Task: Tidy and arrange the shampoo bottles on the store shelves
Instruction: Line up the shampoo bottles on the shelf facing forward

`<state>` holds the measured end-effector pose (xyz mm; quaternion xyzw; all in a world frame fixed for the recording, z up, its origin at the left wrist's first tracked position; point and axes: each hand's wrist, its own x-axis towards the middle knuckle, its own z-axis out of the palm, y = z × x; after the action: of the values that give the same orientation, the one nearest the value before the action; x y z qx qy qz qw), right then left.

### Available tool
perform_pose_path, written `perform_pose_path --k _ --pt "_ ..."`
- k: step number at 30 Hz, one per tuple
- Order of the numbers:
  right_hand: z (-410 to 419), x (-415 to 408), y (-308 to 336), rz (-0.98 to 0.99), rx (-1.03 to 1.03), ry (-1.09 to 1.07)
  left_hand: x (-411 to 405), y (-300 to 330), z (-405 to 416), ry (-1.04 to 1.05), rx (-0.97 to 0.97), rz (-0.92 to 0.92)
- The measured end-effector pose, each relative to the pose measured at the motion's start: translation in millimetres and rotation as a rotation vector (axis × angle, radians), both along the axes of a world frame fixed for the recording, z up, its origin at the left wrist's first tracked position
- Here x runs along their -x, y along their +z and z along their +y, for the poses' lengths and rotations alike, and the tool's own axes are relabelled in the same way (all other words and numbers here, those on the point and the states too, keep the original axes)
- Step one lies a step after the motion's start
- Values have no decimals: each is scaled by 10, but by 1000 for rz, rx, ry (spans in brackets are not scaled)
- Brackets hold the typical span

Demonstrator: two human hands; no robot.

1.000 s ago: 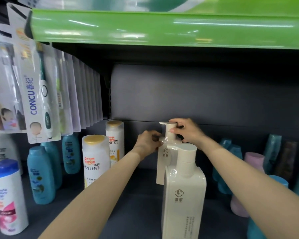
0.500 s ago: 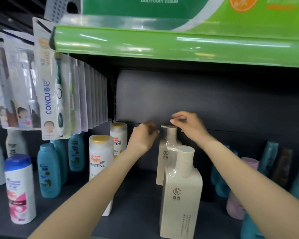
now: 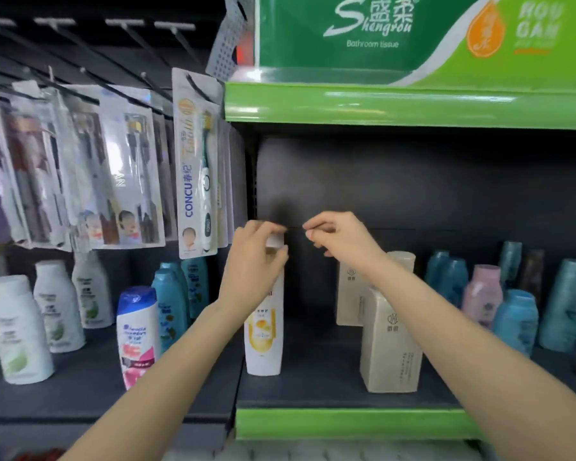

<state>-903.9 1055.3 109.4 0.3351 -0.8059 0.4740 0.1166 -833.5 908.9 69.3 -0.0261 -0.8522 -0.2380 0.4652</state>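
Left hand grasps the tall white plastic shampoo bottle with yellow label near its cap; right hand hovers, fingers curled — seemingly holding nothing. Next — slide it into line.

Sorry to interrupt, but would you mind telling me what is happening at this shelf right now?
A person is tidying shampoo bottles on a store shelf. Their left hand grips the upper part of a white bottle with a yellow label, which stands upright near the shelf's left end. Their right hand hangs in the air above two cream pump bottles, fingers curled and holding nothing. Teal and pink bottles stand to the right, and packaged toothbrushes hang on the left.
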Motion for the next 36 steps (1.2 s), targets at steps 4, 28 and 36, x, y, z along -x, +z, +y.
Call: perform_pose_path --k 4,28,36 --pt "-259 -181 -347 -111 -54 -20 -132 -217 -264 2 -80 -134" --pt "-576 -454 -854 -255 299 -6 -271 -641 -459 -377 -304 -303" --pt "-476 -578 -797 -398 519 -79 -468 -736 -278 -317 -133 -417"
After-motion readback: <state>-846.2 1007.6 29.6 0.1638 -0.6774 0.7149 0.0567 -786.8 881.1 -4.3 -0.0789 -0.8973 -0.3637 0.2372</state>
